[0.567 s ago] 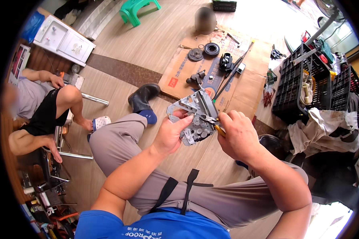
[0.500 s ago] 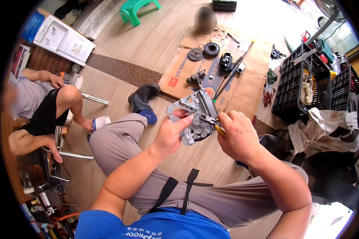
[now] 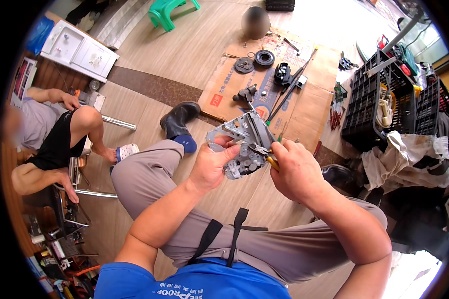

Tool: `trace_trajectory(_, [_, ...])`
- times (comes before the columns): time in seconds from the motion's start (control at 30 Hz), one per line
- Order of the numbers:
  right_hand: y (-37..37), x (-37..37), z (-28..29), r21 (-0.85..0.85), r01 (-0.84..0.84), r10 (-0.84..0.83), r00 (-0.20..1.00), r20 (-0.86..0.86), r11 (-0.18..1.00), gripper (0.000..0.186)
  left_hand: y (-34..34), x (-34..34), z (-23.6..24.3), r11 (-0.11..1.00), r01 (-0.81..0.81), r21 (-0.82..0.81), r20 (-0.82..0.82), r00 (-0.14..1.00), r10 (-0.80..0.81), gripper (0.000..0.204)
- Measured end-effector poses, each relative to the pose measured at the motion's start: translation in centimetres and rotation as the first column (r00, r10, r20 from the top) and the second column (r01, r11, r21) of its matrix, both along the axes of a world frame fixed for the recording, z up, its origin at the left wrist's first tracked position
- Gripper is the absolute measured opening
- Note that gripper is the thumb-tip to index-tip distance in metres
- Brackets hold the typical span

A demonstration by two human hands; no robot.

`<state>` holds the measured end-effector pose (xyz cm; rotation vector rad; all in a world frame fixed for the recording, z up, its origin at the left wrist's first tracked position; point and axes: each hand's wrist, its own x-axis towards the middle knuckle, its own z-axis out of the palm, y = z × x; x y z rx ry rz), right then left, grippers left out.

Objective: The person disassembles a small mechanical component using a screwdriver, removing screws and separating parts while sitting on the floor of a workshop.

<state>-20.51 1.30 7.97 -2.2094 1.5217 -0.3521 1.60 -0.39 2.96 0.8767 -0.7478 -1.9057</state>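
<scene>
My left hand [image 3: 210, 163] grips the left side of a silver-grey metal mechanism [image 3: 243, 130], thumb on top and fingers partly hidden underneath. The mechanism has a cut-out frame plate, a grey bar along its right side and small gears at its near end. In my right hand [image 3: 298, 169] is a pair of pliers [image 3: 258, 149] with dark jaws and yellow handles, the fingers wrapped round the handles. The jaws lie against the mechanism near the gears; whether they pinch a part is too small to tell. Both hands are above the floor in front of my lap.
Flattened cardboard [image 3: 307, 112] bears a black ring [image 3: 264, 58], a round disc [image 3: 244, 65], a black part [image 3: 283, 74] and long thin tools. Black crates [image 3: 364, 107] with a cloth [image 3: 401, 159] stand right. A seated person [image 3: 50, 134] is left; a green stool [image 3: 162, 15] stands far off.
The mechanism and both hands have shifted slightly left and up. The pliers stay against the gear end, and both grips look the same.
</scene>
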Motion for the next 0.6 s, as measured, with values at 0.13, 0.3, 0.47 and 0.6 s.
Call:
trace_trajectory(0.13, [0.4, 0.2, -0.3, 0.032, 0.006, -0.005, 0.999, -0.044, 0.999, 0.014, 0.2, 0.3, -0.4, 0.999, 0.014, -0.034, 0.05, 0.999, -0.012, 0.029])
trace_trajectory(0.3, [0.5, 0.4, -0.5, 0.099, 0.015, -0.007, 0.997, -0.08, 0.995, 0.012, 0.4, 0.2, 0.1, 0.997, 0.031, -0.065, 0.099, 0.995, -0.024, 0.028])
trace_trajectory(0.47, [0.2, 0.5, -0.4, 0.297, 0.033, -0.047, 0.998, 0.039, 0.954, 0.016, 0.1, 0.7, -0.4, 0.995, 0.049, -0.083, 0.161, 0.986, -0.035, 0.029])
trace_trajectory(0.6, [-0.4, 0.3, 0.0, 0.462, 0.057, -0.121, 0.986, 0.112, 0.885, 0.02, 0.0, 1.0, -1.0, 0.994, 0.061, -0.091, 0.18, 0.983, -0.043, 0.029])
